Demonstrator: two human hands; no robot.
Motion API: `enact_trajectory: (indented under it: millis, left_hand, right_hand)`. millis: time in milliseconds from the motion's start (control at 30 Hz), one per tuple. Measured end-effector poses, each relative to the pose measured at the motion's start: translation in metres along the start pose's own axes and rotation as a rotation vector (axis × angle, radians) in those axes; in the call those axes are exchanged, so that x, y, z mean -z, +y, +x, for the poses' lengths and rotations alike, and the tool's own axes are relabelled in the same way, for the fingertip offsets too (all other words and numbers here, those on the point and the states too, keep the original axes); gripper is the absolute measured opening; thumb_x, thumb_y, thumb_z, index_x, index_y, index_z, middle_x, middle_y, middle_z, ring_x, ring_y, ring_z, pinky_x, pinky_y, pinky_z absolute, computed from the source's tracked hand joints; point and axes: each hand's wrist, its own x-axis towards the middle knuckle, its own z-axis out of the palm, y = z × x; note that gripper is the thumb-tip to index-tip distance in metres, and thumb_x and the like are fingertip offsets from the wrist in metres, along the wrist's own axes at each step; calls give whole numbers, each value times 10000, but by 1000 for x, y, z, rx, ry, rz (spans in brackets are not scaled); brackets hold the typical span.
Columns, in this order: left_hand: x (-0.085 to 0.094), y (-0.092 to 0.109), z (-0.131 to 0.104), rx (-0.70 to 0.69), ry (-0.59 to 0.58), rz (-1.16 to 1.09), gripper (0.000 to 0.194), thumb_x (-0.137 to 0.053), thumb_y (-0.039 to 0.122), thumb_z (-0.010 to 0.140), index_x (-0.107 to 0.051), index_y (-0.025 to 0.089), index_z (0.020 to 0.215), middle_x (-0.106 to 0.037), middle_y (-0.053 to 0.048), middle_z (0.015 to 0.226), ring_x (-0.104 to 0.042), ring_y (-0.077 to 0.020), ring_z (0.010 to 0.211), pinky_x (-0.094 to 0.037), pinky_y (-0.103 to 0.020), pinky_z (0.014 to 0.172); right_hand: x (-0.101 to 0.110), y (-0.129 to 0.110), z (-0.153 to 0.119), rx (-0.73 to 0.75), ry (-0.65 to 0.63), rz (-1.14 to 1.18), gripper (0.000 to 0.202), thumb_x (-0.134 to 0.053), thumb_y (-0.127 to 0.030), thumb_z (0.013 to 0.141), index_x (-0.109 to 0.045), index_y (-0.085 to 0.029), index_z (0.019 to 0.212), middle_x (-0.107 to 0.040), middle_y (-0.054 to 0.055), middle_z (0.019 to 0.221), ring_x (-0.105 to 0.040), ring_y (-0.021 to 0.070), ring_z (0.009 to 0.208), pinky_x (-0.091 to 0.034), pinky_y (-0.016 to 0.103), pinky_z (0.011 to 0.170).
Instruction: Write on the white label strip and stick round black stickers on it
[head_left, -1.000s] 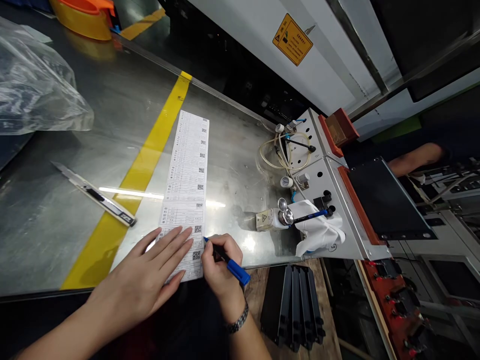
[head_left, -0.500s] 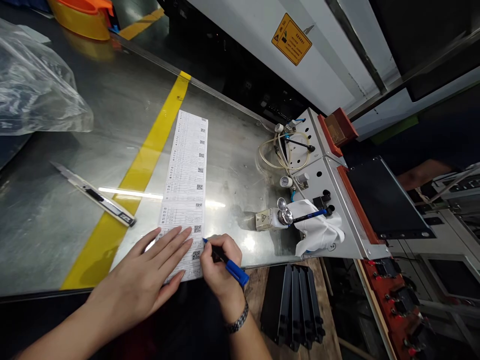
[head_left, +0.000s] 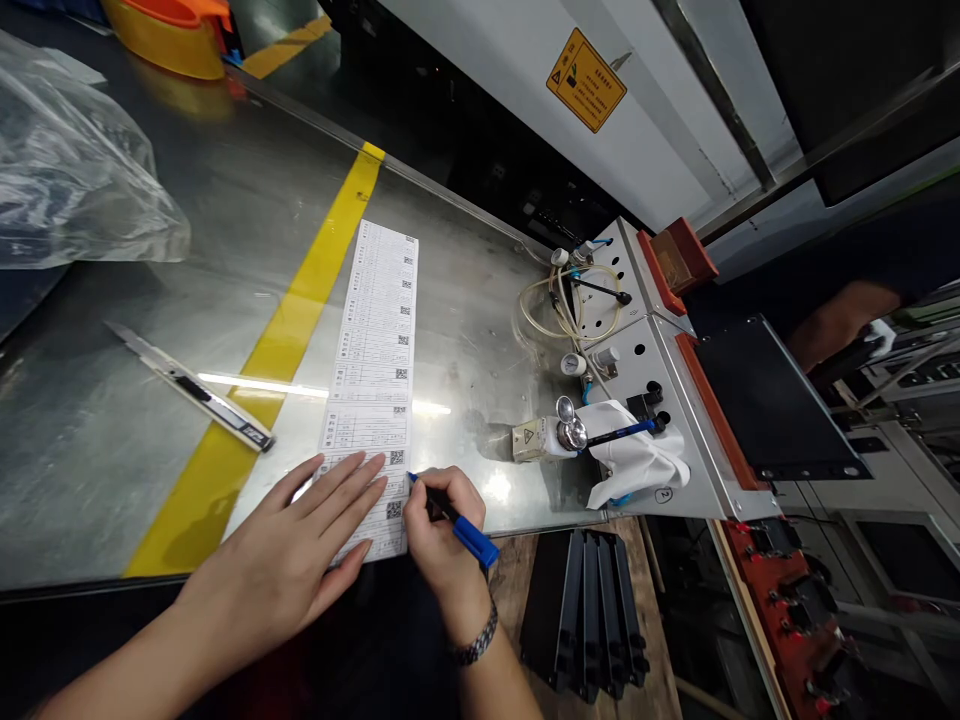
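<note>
A long white sheet of printed labels [head_left: 373, 330] with QR codes lies on the metal tabletop. My left hand [head_left: 300, 540] rests flat across its near end, fingers stretched out. In my right hand [head_left: 442, 540] is a blue marker pen [head_left: 472, 541], gripped between thumb and fingers. The pen's tip meets the sheet's right edge, beside the QR codes; whether it leaves a mark is too small to tell. A box cutter [head_left: 195, 390] with its blade out lies to the left, partly over the yellow tape [head_left: 289, 325].
A clear plastic bag [head_left: 82, 170] and a yellow-orange container [head_left: 172, 38] are at the upper left. To the right stand a white pump bottle [head_left: 547, 438], a white cloth [head_left: 637, 455] and a gauge box. Black parts [head_left: 592, 610] lie below. Another person's arm [head_left: 847, 320] shows far right.
Both hands and the pen keep nearly the same place on the sheet. At far right, the other person's arm has shifted, and a white-tipped hand now shows.
</note>
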Motion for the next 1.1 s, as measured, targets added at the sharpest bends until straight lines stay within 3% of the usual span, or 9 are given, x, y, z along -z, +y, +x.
enact_trajectory:
  millis: [367, 500, 600, 767, 1100]
  left_hand:
    - [-1, -2, 0, -15, 24, -11, 551, -563, 267, 897, -484, 111, 1420, -469, -142, 1520, -450, -334, 1373, -356, -548, 1086]
    - [-3, -5, -9, -52, 38, -85, 429, -500, 145, 935, -544, 181, 1361, -588, -72, 1431, -557, -272, 1257, -395, -486, 1028]
    - [-3, -6, -13, -32, 23, -134, 448, -476, 88, 933, -543, 204, 1361, -646, -48, 1361, -605, -235, 1174, -420, -446, 989]
    - [1, 0, -1, 8, 39, -92, 578, -558, 226, 895, -442, 95, 1447, -467, -155, 1521, -427, -336, 1394, -336, -557, 1126]
    - [1, 9, 4, 120, 69, -208, 487, -500, 301, 951, -500, 153, 1414, -499, -119, 1501, -450, -315, 1388, -324, -572, 1154]
  right_hand:
    - [1, 0, -1, -25, 20, 37, 75, -581, -195, 851, -608, -206, 783, -615, 0, 710, -604, 149, 653, -519, 279, 619]
    - [2, -1, 0, -66, 28, 55, 88, -578, -223, 862, -610, -200, 784, -615, 7, 705, -603, 155, 651, -519, 282, 610]
    - [2, -1, 0, -88, 20, 49, 94, -582, -237, 865, -616, -198, 786, -614, 8, 706, -601, 154, 650, -515, 273, 595]
    - [1, 0, -1, -73, 18, 41, 84, -583, -232, 872, -622, -198, 806, -622, 11, 725, -607, 152, 660, -518, 268, 598]
    - [-1, 1, 0, 10, 19, 27, 49, -596, -165, 859, -614, -194, 824, -607, 1, 724, -585, 138, 636, -488, 262, 601]
